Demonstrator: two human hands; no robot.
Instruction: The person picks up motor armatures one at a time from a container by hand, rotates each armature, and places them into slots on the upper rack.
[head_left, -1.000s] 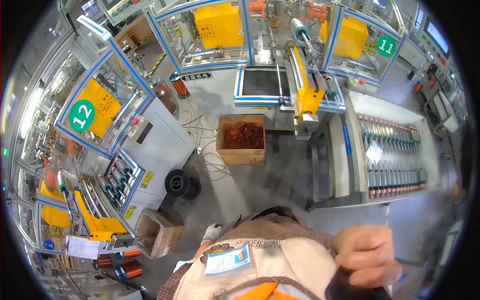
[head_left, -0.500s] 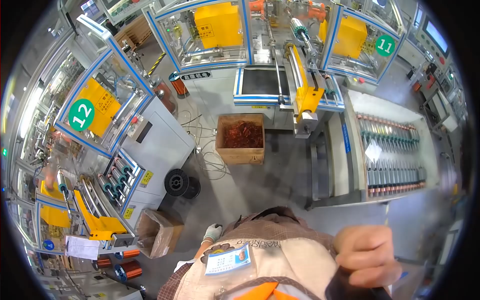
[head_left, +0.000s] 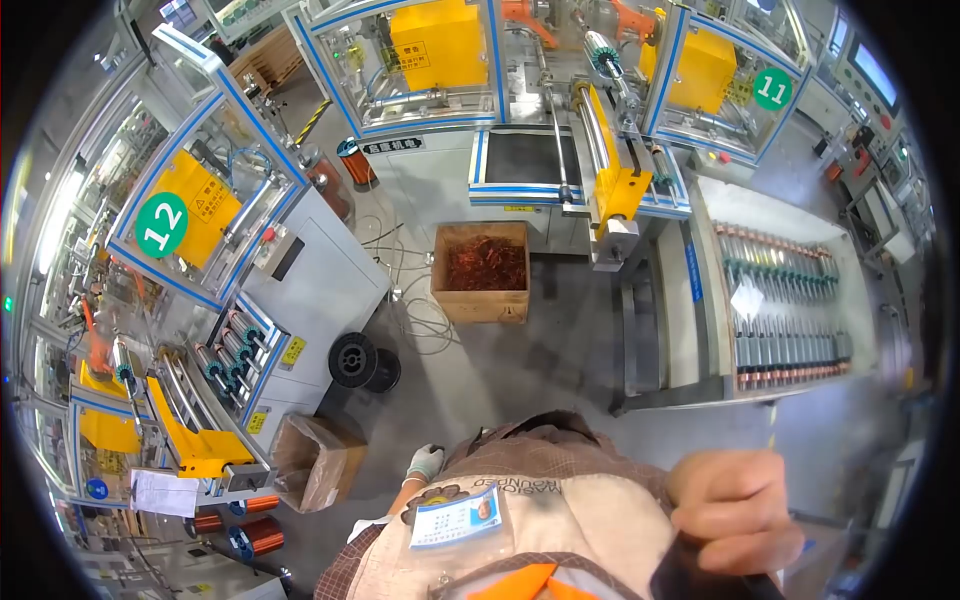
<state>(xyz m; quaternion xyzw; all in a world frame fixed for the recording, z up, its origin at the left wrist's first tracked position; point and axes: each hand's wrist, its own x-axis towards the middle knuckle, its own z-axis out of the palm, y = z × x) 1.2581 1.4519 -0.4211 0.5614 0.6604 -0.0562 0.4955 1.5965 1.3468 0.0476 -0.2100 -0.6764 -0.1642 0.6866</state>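
My right hand (head_left: 735, 510) is bare and closed in a fist at the lower right, close to the camera. Its curled fingers hide whatever may be inside. Dark material (head_left: 700, 572) lies just below the wrist. Low by my left side hangs my left hand (head_left: 427, 462) in a pale glove. It is small in view and its fingers are not clear. Between the two hands are my beige apron (head_left: 590, 500) and a badge (head_left: 455, 522) in a clear sleeve.
Machine 12 (head_left: 160, 225) stands left, machine 11 (head_left: 773, 90) ahead. A carton of reddish scraps (head_left: 480, 308) sits on the floor near loose cables (head_left: 420, 325) and a black spool (head_left: 353, 362). On the right, a rack (head_left: 715, 300) holds rows of rotors (head_left: 785, 280).
The orange robot arms at the far machine and the left machine have shifted position. The view has tilted very slightly. Both my hands look the same as before.
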